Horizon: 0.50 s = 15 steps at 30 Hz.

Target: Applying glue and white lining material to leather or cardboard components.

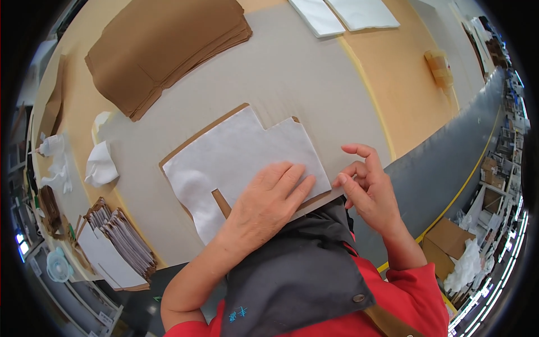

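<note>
A white fabric-like sheet [224, 153] lies over a brown piece [206, 133] on the table in front of me. Brown shows along its upper and lower edges and through a narrow slot. The stack has a notch cut into its far side. My left hand [270, 196] rests flat on the white sheet, fingers stretched out and pressing near its right part. Just off the right corner of the sheet, my right hand [366, 188] hovers with the index finger raised and the other fingers curled; nothing shows in it.
Brown cut pieces [168, 48] are stacked at the far left, white sheets [359, 12] at the far right. A tape-wrapped roll [439, 68] lies right. On the left are a crumpled white cloth [101, 164], a white bottle [51, 146] and a bundle of layered pieces [120, 241].
</note>
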{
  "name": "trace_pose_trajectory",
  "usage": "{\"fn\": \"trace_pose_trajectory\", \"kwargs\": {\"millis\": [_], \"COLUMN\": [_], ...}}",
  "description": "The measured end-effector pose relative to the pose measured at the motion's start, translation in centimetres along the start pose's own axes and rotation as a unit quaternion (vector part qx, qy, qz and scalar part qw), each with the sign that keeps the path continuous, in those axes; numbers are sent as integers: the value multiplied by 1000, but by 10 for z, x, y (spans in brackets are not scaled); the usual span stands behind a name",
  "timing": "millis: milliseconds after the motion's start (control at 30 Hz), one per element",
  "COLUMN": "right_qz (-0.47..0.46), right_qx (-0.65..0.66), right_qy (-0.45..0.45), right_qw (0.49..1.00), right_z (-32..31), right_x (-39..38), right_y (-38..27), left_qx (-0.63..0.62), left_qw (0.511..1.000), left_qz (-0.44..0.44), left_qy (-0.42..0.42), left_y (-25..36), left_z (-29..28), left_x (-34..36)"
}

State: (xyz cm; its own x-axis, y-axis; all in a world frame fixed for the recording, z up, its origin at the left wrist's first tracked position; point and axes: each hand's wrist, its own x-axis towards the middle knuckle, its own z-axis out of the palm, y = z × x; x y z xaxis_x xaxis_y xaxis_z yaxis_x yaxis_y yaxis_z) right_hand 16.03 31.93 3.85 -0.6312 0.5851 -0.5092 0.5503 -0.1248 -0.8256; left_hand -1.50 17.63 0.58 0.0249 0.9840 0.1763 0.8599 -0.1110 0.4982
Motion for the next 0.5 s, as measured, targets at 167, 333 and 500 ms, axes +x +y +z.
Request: {"fn": "trace_pose_trajectory", "kwargs": {"millis": [167,333,500], "right_qz": [-11,-33,-34], "right_qx": [-6,-5,-26], "right_qy": [52,65,73], "right_qw": [999,997,996], "right_z": [-11,-8,2], "right_x": [-1,-1,-5], "right_y": [1,3,-9], "left_qx": [17,13,35], "left_qw": [999,999,999], "left_qz": [9,9,-4], "left_qy": [-38,-40,-34], "left_y": [4,5,4], "left_z": [-1,-3,8], "left_x": [-1,-6,-18]}}
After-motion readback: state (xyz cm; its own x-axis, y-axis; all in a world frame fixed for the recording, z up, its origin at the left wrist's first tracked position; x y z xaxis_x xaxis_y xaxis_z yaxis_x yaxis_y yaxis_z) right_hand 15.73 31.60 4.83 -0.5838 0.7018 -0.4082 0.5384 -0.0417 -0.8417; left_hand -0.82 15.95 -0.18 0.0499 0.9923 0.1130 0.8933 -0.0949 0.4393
